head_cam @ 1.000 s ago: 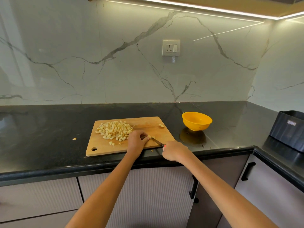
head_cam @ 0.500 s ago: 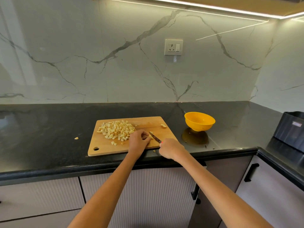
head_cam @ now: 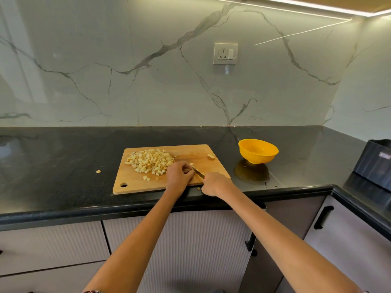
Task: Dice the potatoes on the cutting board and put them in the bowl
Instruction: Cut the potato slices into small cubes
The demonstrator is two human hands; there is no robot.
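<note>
A wooden cutting board (head_cam: 135, 182) lies on the black counter with a pile of diced potato (head_cam: 151, 160) on its left half. My left hand (head_cam: 178, 176) pinches a small potato piece (head_cam: 191, 164) near the board's front middle. My right hand (head_cam: 214, 183) grips a knife (head_cam: 198, 172), whose blade points up-left against that piece. One loose potato piece (head_cam: 211, 156) sits at the board's far right. The yellow bowl (head_cam: 258, 151) stands to the right of the board with nothing visible inside.
A stray potato bit (head_cam: 98, 171) lies on the counter (head_cam: 63, 157) left of the board, another crumb (head_cam: 198, 188) at the front edge. A dark container (head_cam: 374, 161) stands at the far right. A wall socket (head_cam: 225, 53) is on the marble backsplash.
The camera has shifted slightly. Both hands stay at the same spot on the board, and the knife blade has moved a little closer to my left fingers.
</note>
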